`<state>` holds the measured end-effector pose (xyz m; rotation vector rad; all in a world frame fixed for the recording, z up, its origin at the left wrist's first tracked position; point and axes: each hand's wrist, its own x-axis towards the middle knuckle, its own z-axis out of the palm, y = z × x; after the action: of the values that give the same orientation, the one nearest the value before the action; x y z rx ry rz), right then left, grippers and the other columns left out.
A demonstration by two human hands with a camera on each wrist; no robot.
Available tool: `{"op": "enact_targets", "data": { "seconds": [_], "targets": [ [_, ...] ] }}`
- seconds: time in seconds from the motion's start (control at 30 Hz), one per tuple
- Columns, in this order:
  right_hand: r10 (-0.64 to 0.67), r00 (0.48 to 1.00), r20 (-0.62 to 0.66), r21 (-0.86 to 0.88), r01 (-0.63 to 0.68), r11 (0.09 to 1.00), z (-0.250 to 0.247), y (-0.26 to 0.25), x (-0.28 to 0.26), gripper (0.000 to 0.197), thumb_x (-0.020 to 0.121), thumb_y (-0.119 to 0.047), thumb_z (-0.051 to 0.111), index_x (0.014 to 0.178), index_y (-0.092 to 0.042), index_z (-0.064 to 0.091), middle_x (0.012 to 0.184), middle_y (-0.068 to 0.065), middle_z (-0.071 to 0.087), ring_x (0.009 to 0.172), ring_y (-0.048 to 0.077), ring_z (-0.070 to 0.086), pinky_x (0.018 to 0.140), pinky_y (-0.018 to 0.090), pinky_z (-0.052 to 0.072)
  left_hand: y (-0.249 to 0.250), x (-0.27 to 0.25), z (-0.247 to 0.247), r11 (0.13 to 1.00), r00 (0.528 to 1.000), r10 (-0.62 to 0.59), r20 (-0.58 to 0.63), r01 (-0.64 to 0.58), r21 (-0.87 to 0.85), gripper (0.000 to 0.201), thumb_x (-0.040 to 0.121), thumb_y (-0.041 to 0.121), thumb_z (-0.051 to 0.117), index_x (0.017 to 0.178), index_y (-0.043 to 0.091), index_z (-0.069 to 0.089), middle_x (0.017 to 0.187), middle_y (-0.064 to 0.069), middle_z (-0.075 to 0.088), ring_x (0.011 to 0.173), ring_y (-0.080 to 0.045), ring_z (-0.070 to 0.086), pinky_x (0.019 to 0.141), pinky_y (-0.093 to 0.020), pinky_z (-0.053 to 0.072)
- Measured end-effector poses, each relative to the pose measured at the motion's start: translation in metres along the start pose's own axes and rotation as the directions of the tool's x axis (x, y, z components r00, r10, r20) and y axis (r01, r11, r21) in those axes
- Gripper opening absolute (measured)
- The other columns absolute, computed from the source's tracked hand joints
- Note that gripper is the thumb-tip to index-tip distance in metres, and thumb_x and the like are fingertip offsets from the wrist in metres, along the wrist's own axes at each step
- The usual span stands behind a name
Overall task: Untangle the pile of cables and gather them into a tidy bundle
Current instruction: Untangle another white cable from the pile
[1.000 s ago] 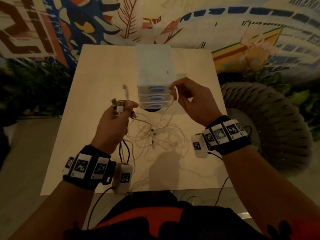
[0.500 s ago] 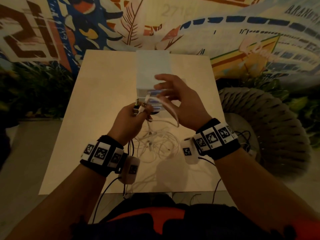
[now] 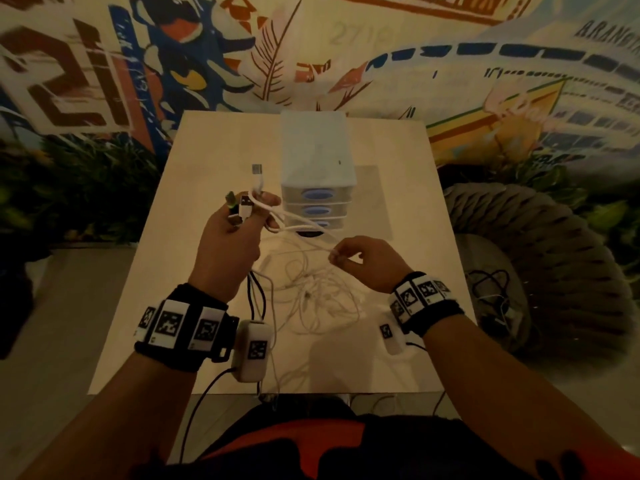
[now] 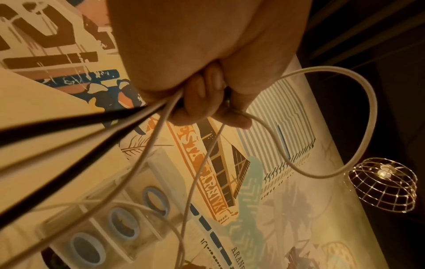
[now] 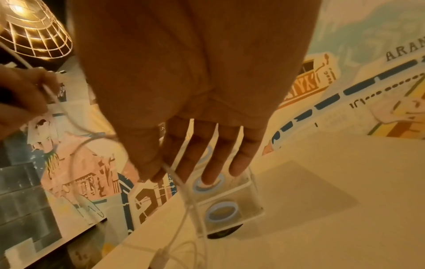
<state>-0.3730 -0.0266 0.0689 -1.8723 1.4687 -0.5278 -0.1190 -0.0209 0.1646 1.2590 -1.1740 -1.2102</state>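
The pale square table (image 3: 398, 341) carries a small white drawer unit (image 3: 317, 174) with three blue-handled drawers toward its far middle. The surface to the left of the unit and along the right side is bare. The near edge runs just in front of the person's torso. A woven grey pouf (image 3: 554, 258) sits on the floor just beside the table's right edge, and a painted mural wall (image 3: 346, 46) rises behind the far edge.

The tangle of white cables (image 3: 311, 289) lies on the table in front of the drawer unit, between the two forearms, with loose loops reaching toward the near edge.

The left hand (image 3: 232, 233) is raised above the table, left of the drawers, fingers curled into a fist round a bunch of cable ends: several USB plugs (image 3: 246, 206) stick up out of the fist, one white plug (image 3: 257, 169) standing higher than the rest. In the left wrist view white and black cords (image 4: 69, 138) run down out of the closed fingers.

The right hand (image 3: 363, 259) is lower, over the right part of the tangle. Its thumb and forefinger pinch one white cable (image 3: 304, 223), which runs from there up to the left hand; in the right wrist view the other fingers (image 5: 216, 156) are stretched out straight
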Motion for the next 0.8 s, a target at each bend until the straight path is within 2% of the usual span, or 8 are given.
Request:
{"op": "enact_targets", "data": {
  "seconds": [0.1, 0.27, 0.37, 0.43, 0.5, 0.53, 0.67, 0.8],
  "targets": [
    [-0.01, 0.998, 0.066, -0.012, 0.011, 1.0, -0.012, -0.001, -0.001, 0.013, 0.09, -0.026, 0.071, 0.102, -0.032, 0.072, 0.108, -0.012, 0.068, 0.102, 0.008, 0.061, 0.09, 0.028, 0.046, 0.0, 0.001, -0.004, 1.0, 1.0, 0.006, -0.02, -0.006, -0.011, 0.024, 0.104, 0.03, 0.056, 0.109, 0.014, 0.072, 0.066, 0.007, 0.056, 0.05, -0.012, 0.028, 0.05, -0.031, 0.024],
    [-0.061, 0.997, 0.051, 0.121, 0.055, 0.991, -0.01, -0.04, 0.006, 0.033, 0.091, -0.044, 0.071, 0.122, -0.036, 0.063, 0.109, -0.022, 0.066, 0.103, 0.0, 0.061, 0.086, 0.014, 0.045, 0.006, -0.001, 0.002, 1.0, 0.999, -0.005, 0.035, 0.005, -0.008, 0.03, 0.103, 0.03, 0.057, 0.111, 0.005, 0.07, 0.056, 0.008, 0.053, 0.052, -0.019, 0.024, 0.052, -0.038, 0.021],
    [-0.129, 0.982, 0.135, 0.014, 0.128, 0.992, -0.001, -0.066, 0.016, 0.04, 0.093, -0.043, 0.068, 0.129, -0.026, 0.062, 0.115, -0.008, 0.069, 0.103, 0.011, 0.062, 0.089, 0.025, 0.05, 0.009, -0.003, 0.008, 1.0, 0.998, -0.016, 0.069, 0.015, 0.012, 0.029, 0.103, 0.03, 0.056, 0.111, 0.006, 0.07, 0.052, 0.009, 0.049, 0.056, -0.028, 0.022, 0.052, -0.04, 0.023],
    [-0.169, 0.976, 0.139, -0.068, 0.18, 0.981, 0.007, -0.064, 0.022, 0.029, 0.097, -0.037, 0.063, 0.12, -0.022, 0.067, 0.112, 0.0, 0.071, 0.1, 0.018, 0.065, 0.087, 0.035, 0.052, 0.009, -0.002, 0.007, 1.0, 0.997, 0.011, 0.079, -0.009, -0.022, 0.027, 0.103, 0.034, 0.058, 0.11, 0.012, 0.072, 0.055, 0.004, 0.051, 0.058, -0.032, 0.022, 0.052, -0.04, 0.024],
    [-0.127, 0.984, 0.125, -0.1, 0.14, 0.985, 0.01, -0.046, 0.027, 0.023, 0.098, -0.034, 0.057, 0.108, -0.021, 0.073, 0.107, 0.001, 0.073, 0.099, 0.022, 0.067, 0.087, 0.038, 0.052, 0.009, 0.0, 0.001, 0.996, 0.996, 0.055, 0.068, -0.05, -0.075, 0.023, 0.098, 0.044, 0.061, 0.103, 0.026, 0.074, 0.072, -0.027, 0.047, 0.06, -0.034, 0.026, 0.051, -0.038, 0.026],
    [-0.062, 0.991, 0.121, -0.123, 0.077, 0.989, 0.01, -0.035, 0.026, 0.023, 0.1, -0.033, 0.056, 0.104, -0.02, 0.074, 0.106, 0.002, 0.073, 0.1, 0.023, 0.066, 0.087, 0.037, 0.051, 0.009, 0.001, -0.003, 0.993, 0.996, 0.069, 0.053, -0.064, -0.097, 0.02, 0.096, 0.046, 0.062, 0.099, 0.031, 0.074, 0.075, -0.027, 0.045, 0.059, -0.031, 0.028, 0.051, -0.035, 0.027],
    [0.156, 0.985, 0.078, -0.186, -0.139, 0.973, 0.002, -0.002, 0.015, 0.03, 0.098, -0.047, 0.059, 0.103, -0.02, 0.073, 0.1, 0.002, 0.064, 0.093, 0.02, 0.061, 0.084, 0.032, 0.045, 0.003, 0.004, -0.017, 0.993, 0.998, 0.055, -0.033, -0.058, -0.107, 0.022, 0.105, 0.033, 0.054, 0.093, 0.031, 0.073, 0.067, 0.003, 0.05, 0.051, -0.014, 0.03, 0.047, -0.027, 0.029],
    [0.145, 0.988, -0.053, -0.014, -0.146, 0.989, -0.003, -0.003, 0.014, 0.017, 0.1, -0.032, 0.058, 0.098, -0.024, 0.073, 0.1, -0.003, 0.072, 0.079, 0.009, 0.068, 0.076, 0.03, 0.052, -0.009, 0.006, -0.021, 0.998, 0.998, -0.009, -0.061, 0.005, -0.064, 0.025, 0.105, 0.028, 0.052, 0.111, 0.011, 0.07, 0.059, 0.01, 0.048, 0.047, -0.01, 0.032, 0.049, -0.027, 0.029]
  ]
}}
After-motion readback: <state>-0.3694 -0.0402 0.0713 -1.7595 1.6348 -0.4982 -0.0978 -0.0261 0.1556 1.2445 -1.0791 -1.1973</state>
